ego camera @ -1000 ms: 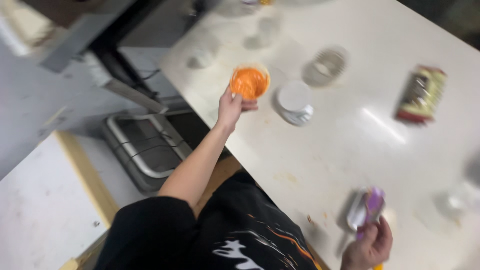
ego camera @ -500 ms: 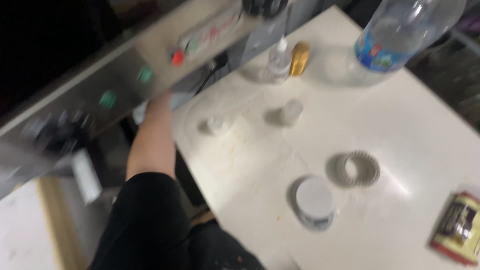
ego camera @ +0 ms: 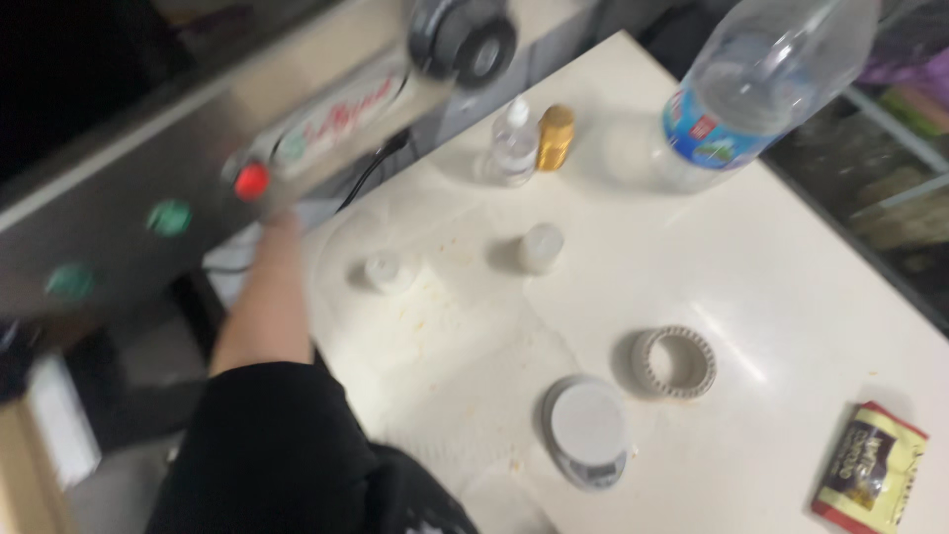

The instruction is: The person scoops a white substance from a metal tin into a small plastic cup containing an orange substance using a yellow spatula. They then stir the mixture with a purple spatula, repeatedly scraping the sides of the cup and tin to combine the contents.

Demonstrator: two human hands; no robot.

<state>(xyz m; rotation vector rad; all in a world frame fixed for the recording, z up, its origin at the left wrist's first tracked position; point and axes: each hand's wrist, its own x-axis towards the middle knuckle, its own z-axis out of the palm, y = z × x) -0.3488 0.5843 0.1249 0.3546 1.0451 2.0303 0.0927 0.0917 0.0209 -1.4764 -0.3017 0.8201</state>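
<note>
My left forearm, in a black sleeve, stretches up along the left edge of the white table. My left hand is blurred and mostly hidden at the lower edge of a steel machine panel, just below its red button. What the hand holds cannot be made out. My right hand is out of view. Closest to the left hand on the table is a small white cap.
The panel carries two green buttons and a black knob. On the table stand a small white cup, a dropper bottle, a gold-capped bottle, a large water bottle, a ribbed ring, a round scale and a snack packet.
The view has swung up toward the machine. The orange cup in my left hand and my right hand with its purple object have left the view. My left arm now reaches under the panel.
</note>
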